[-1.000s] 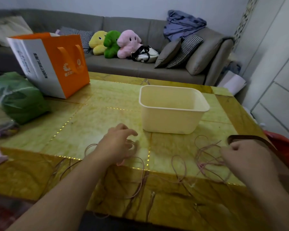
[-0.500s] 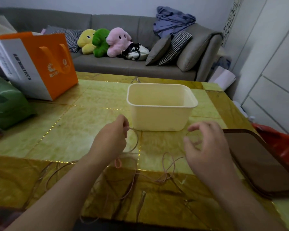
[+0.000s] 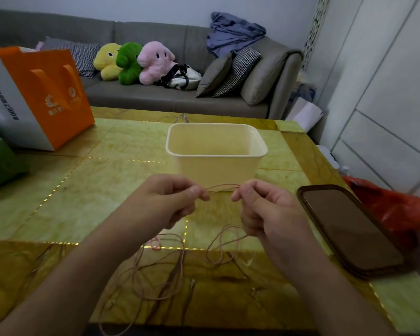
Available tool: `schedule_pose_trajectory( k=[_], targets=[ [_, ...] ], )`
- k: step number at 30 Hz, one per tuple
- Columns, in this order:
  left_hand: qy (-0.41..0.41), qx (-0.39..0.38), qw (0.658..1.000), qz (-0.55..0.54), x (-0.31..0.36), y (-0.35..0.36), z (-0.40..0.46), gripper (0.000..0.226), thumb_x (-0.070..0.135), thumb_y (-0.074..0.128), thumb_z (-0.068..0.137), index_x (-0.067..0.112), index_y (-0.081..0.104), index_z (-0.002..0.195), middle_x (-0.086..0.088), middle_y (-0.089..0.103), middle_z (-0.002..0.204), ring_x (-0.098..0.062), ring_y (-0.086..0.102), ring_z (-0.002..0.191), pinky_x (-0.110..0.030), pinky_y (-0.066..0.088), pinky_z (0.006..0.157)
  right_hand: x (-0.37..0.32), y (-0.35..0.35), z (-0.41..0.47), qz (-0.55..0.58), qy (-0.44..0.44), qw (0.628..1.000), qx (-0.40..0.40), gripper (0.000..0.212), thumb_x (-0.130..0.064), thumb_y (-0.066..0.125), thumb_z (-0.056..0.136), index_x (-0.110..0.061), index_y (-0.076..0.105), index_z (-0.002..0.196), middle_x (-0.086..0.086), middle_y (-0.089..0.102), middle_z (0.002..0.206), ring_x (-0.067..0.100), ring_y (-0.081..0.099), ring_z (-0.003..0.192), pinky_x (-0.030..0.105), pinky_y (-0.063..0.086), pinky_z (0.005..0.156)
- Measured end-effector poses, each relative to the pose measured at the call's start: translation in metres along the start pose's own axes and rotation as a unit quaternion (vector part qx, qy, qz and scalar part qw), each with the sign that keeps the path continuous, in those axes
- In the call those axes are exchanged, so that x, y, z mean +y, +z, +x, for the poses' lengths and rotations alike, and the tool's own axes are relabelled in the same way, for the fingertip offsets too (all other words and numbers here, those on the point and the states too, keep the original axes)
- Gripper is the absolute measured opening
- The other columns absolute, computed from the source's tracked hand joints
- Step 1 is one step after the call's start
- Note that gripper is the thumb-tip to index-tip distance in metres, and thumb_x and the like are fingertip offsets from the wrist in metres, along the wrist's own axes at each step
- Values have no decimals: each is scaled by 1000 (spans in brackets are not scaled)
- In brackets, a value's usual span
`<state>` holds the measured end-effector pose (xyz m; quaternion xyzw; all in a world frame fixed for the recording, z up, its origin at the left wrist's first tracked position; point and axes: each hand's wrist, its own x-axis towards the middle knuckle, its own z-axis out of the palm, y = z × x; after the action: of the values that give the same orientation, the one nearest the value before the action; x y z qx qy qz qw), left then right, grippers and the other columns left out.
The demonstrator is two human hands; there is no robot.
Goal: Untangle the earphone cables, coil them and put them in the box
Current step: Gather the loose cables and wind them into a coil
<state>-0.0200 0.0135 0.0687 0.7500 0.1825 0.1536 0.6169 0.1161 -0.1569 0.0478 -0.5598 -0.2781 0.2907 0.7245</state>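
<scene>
Pinching pink cable [image 3: 222, 187] taut — left hand [image 3: 165, 202], right hand [image 3: 264, 209] — before box [image 3: 216, 170].

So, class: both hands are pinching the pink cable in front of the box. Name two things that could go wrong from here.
1. The left hand and right hand stretch the earphone cable while loops lie crossed on the table; pulling may tighten knots.
2. Slack trails near the phone and could drag it.

The room is lit dimly and evenly, and a bluish-grey cast is seen throughout. Faint glints are caught along the seams of the glossy yellow-green marbled table [image 3: 112, 180]. Straight lines are bowed toward the edges. Fine detail is softened everywhere.
</scene>
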Motion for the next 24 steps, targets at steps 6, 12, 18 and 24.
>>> schedule_pose_trajectory(
  k=[6, 12, 18, 24],
  targets=[
    [-26, -178, 938, -295, 11, 20, -8, 15, 13, 57, 100, 3, 67, 94, -7, 52, 69, -12, 40, 51, -23, 38, 48, 14, -1, 3, -123, -25, 992, 7, 30, -24, 61, 106, -15, 72, 80, 2, 35, 57, 11, 28, 51, 27, 21, 49],
    [16, 14, 937, -348, 6, 35, -3, 12, 6, 57, 93, -1, 65, 99, -24, 78, 104, -18, 72, 70, -26, 61, 63, 23, 17, -6, -272, -60, 958, -72, 34, -43, 56, 106, -15, 71, 93, -17, 55, 64, 1, 46, 63, 30, 37, 62],
    [77, 99, 946, -299, 0, 40, -1, 17, -8, 44, 104, -10, 60, 109, -25, 78, 103, -36, 79, 96, -31, 65, 78, 19, 21, -13, -369, -61, 922, -95, 22, -26, 55, 110, -19, 70, 95, -8, 57, 65, 8, 49, 60, 35, 40, 60],
    [103, 109, 987, -63, -11, 52, -2, 29, -13, 44, 104, 5, 67, 108, -8, 81, 95, -23, 79, 92, -31, 64, 82, 22, 18, -13, -452, -73, 880, -124, 21, -29, 55, 105, -21, 64, 88, -9, 57, 70, 13, 51, 64, 46, 43, 61]
  ],
)
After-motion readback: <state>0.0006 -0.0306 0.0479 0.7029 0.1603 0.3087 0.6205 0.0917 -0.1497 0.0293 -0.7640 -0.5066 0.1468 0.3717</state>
